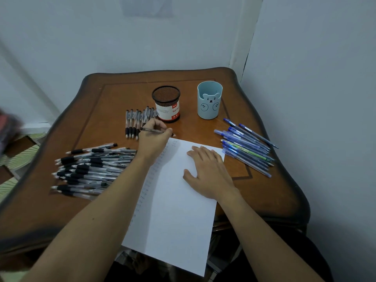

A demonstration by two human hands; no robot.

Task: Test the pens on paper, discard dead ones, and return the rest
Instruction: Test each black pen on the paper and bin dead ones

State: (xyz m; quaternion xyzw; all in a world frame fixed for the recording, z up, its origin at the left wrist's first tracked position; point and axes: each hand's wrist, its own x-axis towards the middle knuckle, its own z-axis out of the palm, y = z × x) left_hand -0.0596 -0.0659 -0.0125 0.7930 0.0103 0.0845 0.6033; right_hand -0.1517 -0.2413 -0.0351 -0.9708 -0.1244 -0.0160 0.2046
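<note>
Above the paper (175, 200), the left hand (154, 137) pinches a pen (151, 130).

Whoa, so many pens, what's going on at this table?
A person is trying out pens. The left hand pinches a black pen just above the top edge of the sheet of paper, whose left margin carries faint scribbles. The right hand lies flat on the sheet. A large pile of black pens lies at left, a short row beside the mesh cup, and blue pens at right near the bear cup.
</note>
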